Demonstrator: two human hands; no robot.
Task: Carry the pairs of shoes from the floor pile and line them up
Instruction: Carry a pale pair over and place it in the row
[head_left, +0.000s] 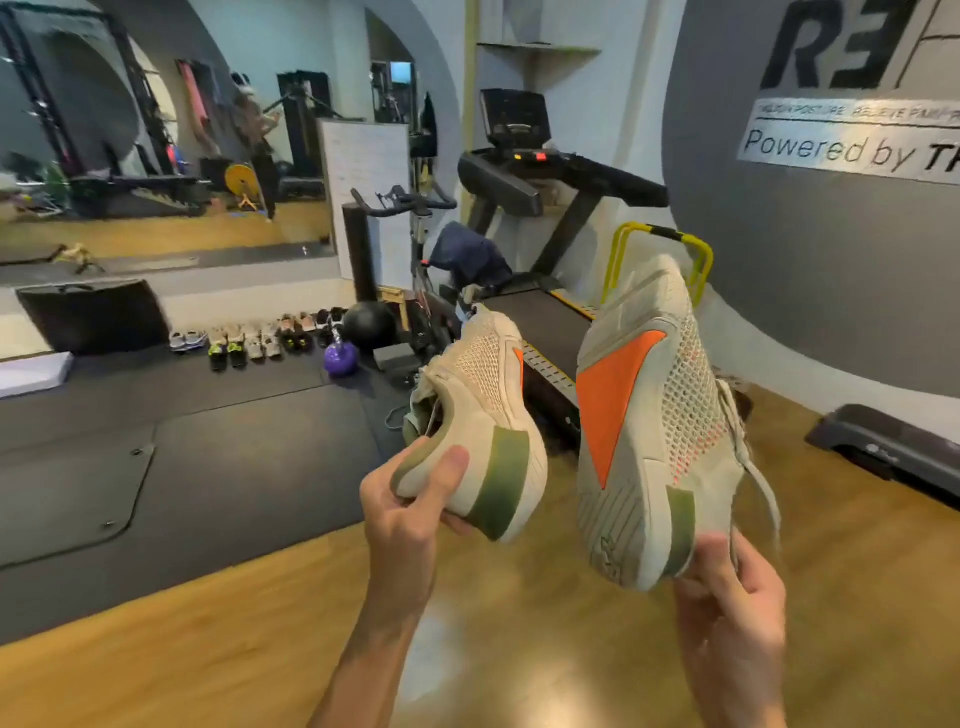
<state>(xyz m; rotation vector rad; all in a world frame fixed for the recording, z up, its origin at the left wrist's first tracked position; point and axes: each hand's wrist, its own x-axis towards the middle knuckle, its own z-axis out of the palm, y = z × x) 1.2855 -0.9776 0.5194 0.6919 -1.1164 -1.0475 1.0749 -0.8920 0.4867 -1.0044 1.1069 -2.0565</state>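
Gripping the heel of a beige mesh sneaker with an olive-green heel band (480, 415), the left hand (410, 501) has its thumb pressed on the outer heel collar and its fingers curled under the sole, so the shoe is held in the air with its toe pointing away. The right hand (730, 613) pinches the heel end of the matching beige sneaker with an orange triangle on its sole (644, 415), thumb on the sole side and fingers wrapped behind; this shoe is turned so its sole faces the camera, toe up, and its pale laces hang loose on the right side. The two shoes are near each other but apart, both above the yellowish wooden floor (519, 649).

Farther back, on the dark rubber gym mat (208, 441), a row of paired sneakers in grey, beige and neon-yellow tones (260, 338) is lined up along the base of the wall mirror (156, 130). Just right of that row sits a purple kettlebell (341, 357), with a black medicine ball (370, 323) behind it. A black exercise bike (415, 234) and a black treadmill (545, 208) stand beyond the held shoes, and a dark grey aerobic step platform (883, 447) lies on the floor at the right, by the grey wall with lettering.
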